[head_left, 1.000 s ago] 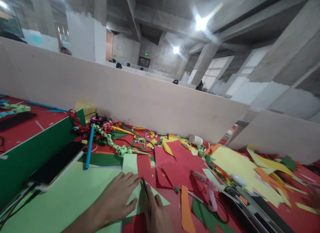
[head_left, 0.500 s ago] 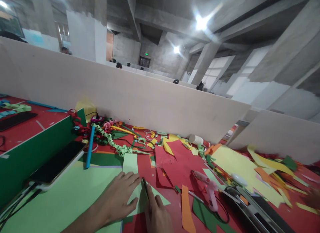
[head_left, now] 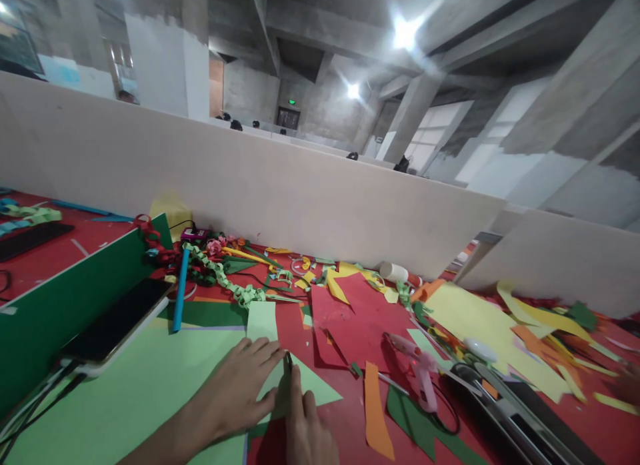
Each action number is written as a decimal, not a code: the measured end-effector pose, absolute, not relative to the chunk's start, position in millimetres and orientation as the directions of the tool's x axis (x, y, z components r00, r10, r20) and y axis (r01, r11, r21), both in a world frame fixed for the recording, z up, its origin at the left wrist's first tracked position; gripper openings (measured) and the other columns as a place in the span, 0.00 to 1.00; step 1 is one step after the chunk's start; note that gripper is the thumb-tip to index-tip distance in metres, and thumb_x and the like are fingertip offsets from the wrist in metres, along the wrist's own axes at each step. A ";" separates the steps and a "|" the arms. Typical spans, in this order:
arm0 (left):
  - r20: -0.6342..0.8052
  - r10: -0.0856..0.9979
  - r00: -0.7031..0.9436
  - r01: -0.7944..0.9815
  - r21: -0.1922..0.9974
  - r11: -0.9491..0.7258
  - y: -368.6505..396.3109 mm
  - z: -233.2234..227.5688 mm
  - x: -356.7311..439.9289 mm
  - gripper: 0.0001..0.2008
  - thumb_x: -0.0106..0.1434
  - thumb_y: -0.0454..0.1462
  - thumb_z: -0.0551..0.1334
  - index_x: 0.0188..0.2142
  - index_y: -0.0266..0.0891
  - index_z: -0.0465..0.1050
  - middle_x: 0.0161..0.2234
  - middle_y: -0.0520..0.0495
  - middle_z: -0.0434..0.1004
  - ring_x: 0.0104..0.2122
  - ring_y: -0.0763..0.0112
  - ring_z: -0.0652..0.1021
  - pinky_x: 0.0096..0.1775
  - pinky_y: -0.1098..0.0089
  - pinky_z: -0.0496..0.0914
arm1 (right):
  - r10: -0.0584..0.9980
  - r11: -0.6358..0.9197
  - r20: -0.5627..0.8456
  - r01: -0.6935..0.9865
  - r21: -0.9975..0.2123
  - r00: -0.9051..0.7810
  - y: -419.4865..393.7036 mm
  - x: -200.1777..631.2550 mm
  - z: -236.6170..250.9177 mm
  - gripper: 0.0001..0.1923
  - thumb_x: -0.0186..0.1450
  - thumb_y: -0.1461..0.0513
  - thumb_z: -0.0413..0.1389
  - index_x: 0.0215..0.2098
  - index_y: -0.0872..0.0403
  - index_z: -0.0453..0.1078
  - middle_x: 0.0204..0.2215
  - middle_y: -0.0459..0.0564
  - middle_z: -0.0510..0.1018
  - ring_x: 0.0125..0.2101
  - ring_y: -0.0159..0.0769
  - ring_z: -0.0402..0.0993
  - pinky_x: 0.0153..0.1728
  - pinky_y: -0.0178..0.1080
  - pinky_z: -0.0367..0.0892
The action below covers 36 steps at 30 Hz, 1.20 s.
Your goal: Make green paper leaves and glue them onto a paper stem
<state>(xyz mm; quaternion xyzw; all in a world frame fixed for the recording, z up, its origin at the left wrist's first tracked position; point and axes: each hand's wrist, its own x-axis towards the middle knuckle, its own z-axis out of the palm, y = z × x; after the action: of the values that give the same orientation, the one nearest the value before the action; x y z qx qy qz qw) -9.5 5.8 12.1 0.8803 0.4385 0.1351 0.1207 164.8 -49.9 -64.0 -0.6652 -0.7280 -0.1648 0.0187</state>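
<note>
We see from one head camera, close above our hands, facing forward across the cluttered tabletop (head_left: 345, 418).

Your left hand (head_left: 235, 395) is flat on matt light green paper (head_left: 125, 398). Your right hand (head_left: 305, 432) holds a thin dark tool (head_left: 289, 362), material unclear. The phone (head_left: 117, 318) has a glossy glass face, the glue gun (head_left: 417, 368) is smooth pink plastic, and the partition (head_left: 250, 192) looks matt and plain.

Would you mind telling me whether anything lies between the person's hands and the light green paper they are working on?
Nothing visible does. The left hand lies flat on the light green paper, and the right hand holds a thin dark tool with its tip on the same sheet, beside the left fingers.
</note>
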 end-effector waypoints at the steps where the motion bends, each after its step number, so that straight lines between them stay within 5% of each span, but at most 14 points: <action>1: 0.122 0.805 0.580 0.739 0.336 -0.583 5.6 15.0 -9.2 0.28 0.68 0.38 0.58 0.67 0.41 0.65 0.66 0.43 0.71 0.65 0.50 0.69 0.63 0.46 0.63 | 0.962 0.059 0.249 0.973 0.221 -0.115 -50.4 164.5 -63.5 0.40 0.62 0.78 0.52 0.67 0.43 0.67 0.35 0.49 0.82 0.20 0.34 0.81 0.22 0.30 0.74; 17: 0.117 0.808 0.578 0.728 0.373 -0.575 7.7 11.6 -9.5 0.26 0.71 0.43 0.57 0.67 0.43 0.65 0.67 0.45 0.70 0.65 0.49 0.68 0.64 0.45 0.61 | 0.968 0.000 0.241 0.965 0.261 -0.065 -58.0 161.3 -58.8 0.36 0.63 0.77 0.53 0.64 0.43 0.71 0.32 0.49 0.82 0.17 0.34 0.80 0.17 0.28 0.71; 36: 0.195 0.780 0.595 0.733 0.268 -0.625 9.4 3.2 -7.3 0.26 0.70 0.44 0.58 0.66 0.47 0.66 0.65 0.46 0.72 0.62 0.47 0.70 0.58 0.48 0.65 | 0.896 -0.109 0.441 0.933 0.343 -0.058 -77.6 163.0 -60.5 0.33 0.63 0.76 0.54 0.56 0.38 0.78 0.24 0.47 0.81 0.12 0.30 0.74 0.13 0.26 0.64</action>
<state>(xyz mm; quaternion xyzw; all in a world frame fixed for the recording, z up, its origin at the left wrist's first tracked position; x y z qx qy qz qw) -7.3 9.4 3.2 0.8893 0.4253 0.1478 0.0800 163.0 -77.6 -60.5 -0.6857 -0.6666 -0.2906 0.0321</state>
